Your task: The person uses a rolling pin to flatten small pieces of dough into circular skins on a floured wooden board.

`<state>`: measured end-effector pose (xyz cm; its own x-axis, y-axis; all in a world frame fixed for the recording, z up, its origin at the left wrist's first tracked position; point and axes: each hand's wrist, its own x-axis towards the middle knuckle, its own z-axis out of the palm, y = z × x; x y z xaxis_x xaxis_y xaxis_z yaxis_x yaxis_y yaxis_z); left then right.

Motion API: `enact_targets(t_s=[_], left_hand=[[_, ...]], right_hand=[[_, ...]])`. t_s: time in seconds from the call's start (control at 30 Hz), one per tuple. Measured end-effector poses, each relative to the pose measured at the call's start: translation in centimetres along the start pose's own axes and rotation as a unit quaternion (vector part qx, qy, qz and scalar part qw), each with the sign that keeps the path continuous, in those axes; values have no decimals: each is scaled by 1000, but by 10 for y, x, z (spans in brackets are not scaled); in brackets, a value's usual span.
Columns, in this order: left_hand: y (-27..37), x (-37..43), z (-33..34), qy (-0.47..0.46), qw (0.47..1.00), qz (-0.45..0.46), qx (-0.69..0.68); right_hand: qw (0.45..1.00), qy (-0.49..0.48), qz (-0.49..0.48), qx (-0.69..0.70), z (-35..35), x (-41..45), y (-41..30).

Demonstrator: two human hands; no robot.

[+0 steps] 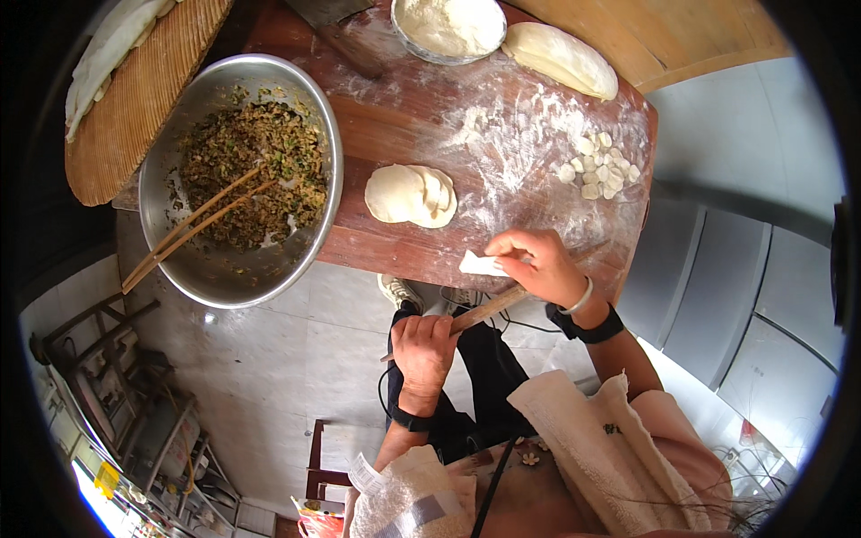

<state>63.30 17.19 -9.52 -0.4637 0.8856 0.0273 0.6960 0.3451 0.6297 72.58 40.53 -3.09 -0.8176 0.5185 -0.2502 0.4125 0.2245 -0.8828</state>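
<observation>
My left hand [424, 350] is closed around the near end of a wooden rolling pin [493, 306], which slants up to the right across the table's front edge. Between the fingertips of my right hand [538, 262] is a thin piece of dough [481, 263], held over the floured wooden table [430, 252] above the pin. A stack of round dough wrappers [410, 195] lies behind, to the left. Small dough pieces [599, 168] are grouped at the right. A large metal bowl [329, 202] at the left holds chopped filling [269, 155] and a pair of chopsticks [195, 218].
A bowl of flour [449, 27] and a dough log [562, 59] sit at the back. A cleaver [346, 47] lies near them. At the upper left, a ridged wooden tray [144, 107] bearing dough pieces overlaps the metal bowl's side. Grey cabinets [713, 289] stand right.
</observation>
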Motion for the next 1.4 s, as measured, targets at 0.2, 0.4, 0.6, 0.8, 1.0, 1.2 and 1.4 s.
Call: enact_targets(t_s=[0.2,0.4,0.6,0.8,1.0,1.2,1.4], left_hand=[[-9,9,-10,3,1000,0,-8],[-15,8,-11,-3,1000,2,-8],[-11,14,-2,-13,1000,22,-11],[-5,16,4,-17,1000,17,4],[2,16,9,-14,1000,21,5],[18,18,19,-11,1000,15,7],[27,14,29,-6,1000,1,22]], right_hand=[[973,182,-38,140,17,57,35],[905,322,-19,-278,-51,18,81],[889,234,23,-392,-84,21,92],[927,166,-21,-336,-62,-8,83],[880,160,-8,-448,-67,-38,77],[839,86,33,-537,-60,-32,98],[828,107,22,-549,-48,-36,90]])
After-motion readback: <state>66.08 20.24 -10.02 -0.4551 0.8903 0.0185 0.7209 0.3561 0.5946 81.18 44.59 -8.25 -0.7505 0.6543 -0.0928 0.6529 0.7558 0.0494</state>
